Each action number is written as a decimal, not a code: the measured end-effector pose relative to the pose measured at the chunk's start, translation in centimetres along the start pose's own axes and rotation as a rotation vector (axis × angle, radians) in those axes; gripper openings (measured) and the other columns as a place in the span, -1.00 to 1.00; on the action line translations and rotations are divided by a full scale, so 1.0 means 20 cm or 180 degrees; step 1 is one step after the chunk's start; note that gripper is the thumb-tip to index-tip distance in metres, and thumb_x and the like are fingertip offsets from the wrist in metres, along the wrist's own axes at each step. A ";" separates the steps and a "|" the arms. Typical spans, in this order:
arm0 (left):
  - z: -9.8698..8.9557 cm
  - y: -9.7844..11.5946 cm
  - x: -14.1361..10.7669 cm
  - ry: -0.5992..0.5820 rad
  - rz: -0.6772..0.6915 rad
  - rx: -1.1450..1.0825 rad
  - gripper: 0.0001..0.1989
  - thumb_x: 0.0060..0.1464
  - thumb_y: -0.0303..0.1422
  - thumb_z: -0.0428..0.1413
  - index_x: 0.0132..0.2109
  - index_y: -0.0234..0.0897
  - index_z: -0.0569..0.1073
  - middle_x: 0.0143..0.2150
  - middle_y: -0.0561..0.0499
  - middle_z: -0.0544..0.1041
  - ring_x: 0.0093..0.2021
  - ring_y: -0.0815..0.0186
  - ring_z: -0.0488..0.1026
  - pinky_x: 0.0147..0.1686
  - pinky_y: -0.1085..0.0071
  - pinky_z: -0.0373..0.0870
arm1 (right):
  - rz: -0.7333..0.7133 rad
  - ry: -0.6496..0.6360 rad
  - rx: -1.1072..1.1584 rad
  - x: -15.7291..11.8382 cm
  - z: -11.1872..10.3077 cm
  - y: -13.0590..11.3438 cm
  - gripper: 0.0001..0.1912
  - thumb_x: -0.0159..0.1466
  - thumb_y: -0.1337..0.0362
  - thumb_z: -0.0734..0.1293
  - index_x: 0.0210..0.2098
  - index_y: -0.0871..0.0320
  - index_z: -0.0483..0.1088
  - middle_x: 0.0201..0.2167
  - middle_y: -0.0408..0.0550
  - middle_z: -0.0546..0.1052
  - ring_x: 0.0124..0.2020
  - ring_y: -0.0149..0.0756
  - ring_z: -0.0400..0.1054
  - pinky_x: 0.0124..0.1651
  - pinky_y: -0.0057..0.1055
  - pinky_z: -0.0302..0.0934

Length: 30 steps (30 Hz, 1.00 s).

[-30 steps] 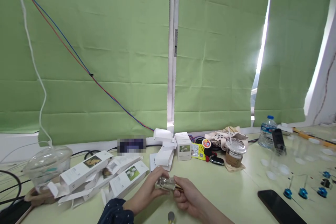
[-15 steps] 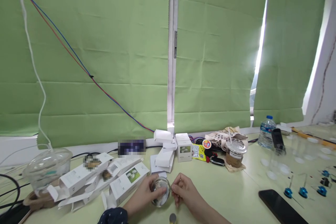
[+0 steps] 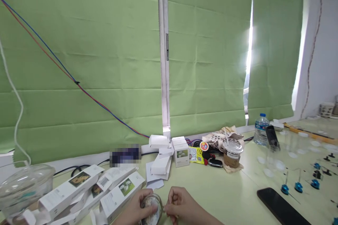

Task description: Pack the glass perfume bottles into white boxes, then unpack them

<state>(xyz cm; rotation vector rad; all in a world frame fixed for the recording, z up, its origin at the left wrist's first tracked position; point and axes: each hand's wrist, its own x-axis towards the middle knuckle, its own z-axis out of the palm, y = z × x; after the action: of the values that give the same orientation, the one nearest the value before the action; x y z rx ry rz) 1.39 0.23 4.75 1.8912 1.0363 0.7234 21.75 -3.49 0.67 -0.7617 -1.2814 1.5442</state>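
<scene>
Low in the middle of the view, my left hand (image 3: 137, 208) is wrapped round a small round clear container (image 3: 151, 210), its thumb lying across the top. What fills the container looks pale and is too blurred to make out. My right hand (image 3: 180, 204) is just right of the container's rim, thumb and fingertips pinched together. A tiny shiny bit shows at those fingertips, too small to name. White printed boxes (image 3: 121, 194) lie left of my left hand, and white folded cartons (image 3: 160, 163) are piled behind the container.
A black phone (image 3: 281, 206) lies at the right front. Behind it are blue metal parts (image 3: 298, 187) with thin rods, clear cups, and a water bottle (image 3: 261, 130). A lidded drink cup (image 3: 232, 153) stands at centre right. A clear bowl (image 3: 29, 186) sits at the far left.
The view has turned to the right, so the table's things appear shifted left. Both hands and the container sit lower in view, and the container looks more tilted.
</scene>
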 end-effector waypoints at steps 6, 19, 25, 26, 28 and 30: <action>-0.02 -0.03 0.02 -0.0575 0.0034 -0.0538 -0.51 -0.20 0.10 0.24 -0.40 -0.23 0.34 -0.47 0.11 0.36 -0.40 0.29 0.31 -0.35 0.41 0.19 | -0.0327 0.0241 -0.0177 0.00 -0.04 0.01 -0.52 -0.15 0.05 0.59 -0.55 0.22 0.30 -0.53 -0.11 0.52 -0.51 -0.47 0.35 -0.42 -0.54 0.18; -0.08 -0.11 0.01 -0.1154 0.0162 -0.1054 -0.40 -0.43 -0.06 0.42 -0.45 -0.20 0.18 -0.44 0.17 0.31 -0.40 0.38 0.25 -0.42 0.47 0.08 | 0.0185 -0.0463 -0.0653 -0.06 -0.06 -0.08 -0.50 -0.25 0.12 0.63 -0.39 0.26 0.51 -0.40 -0.03 0.61 -0.45 -0.42 0.38 -0.40 -0.51 0.08; -0.12 -0.13 0.00 -0.1518 0.0046 -0.1137 -0.44 -0.45 -0.18 0.45 -0.43 -0.22 0.25 -0.37 0.15 0.39 -0.38 0.40 0.26 -0.41 0.50 0.09 | 0.0143 -0.0691 -0.0844 -0.05 -0.08 -0.07 -0.52 -0.16 0.09 0.60 -0.31 0.23 0.56 -0.35 -0.02 0.62 -0.45 -0.45 0.35 -0.41 -0.52 0.01; -0.12 -0.14 0.00 -0.1571 0.0025 -0.1151 -0.44 -0.46 -0.20 0.46 -0.42 -0.23 0.26 -0.38 0.16 0.39 -0.39 0.41 0.25 -0.41 0.50 0.08 | 0.0122 -0.0723 -0.0893 -0.05 -0.09 -0.07 -0.53 -0.14 0.08 0.59 -0.30 0.23 0.57 -0.34 -0.01 0.62 -0.45 -0.45 0.34 -0.41 -0.52 0.02; -0.13 -0.14 0.00 -0.1686 -0.0008 -0.1203 -0.42 -0.52 -0.22 0.48 -0.41 -0.24 0.28 -0.39 0.17 0.40 -0.40 0.42 0.24 -0.41 0.51 0.07 | 0.0092 -0.0749 -0.0995 -0.05 -0.09 -0.06 -0.52 -0.11 0.05 0.57 -0.28 0.21 0.58 -0.35 -0.02 0.62 -0.47 -0.46 0.30 -0.41 -0.52 0.03; -0.13 -0.14 0.00 -0.1791 -0.0018 -0.1306 -0.40 -0.56 -0.19 0.49 -0.41 -0.24 0.29 -0.36 0.16 0.43 -0.37 0.40 0.27 -0.38 0.50 0.10 | 0.0070 -0.0753 -0.1116 -0.05 -0.09 -0.06 -0.51 -0.08 0.02 0.55 -0.25 0.20 0.59 -0.37 -0.03 0.61 -0.50 -0.47 0.25 -0.41 -0.51 0.03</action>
<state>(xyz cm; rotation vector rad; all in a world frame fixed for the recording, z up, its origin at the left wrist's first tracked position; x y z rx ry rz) -1.64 2.10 3.60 1.5905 0.4904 0.3284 24.01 -3.75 1.31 -0.8297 -1.7548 1.4772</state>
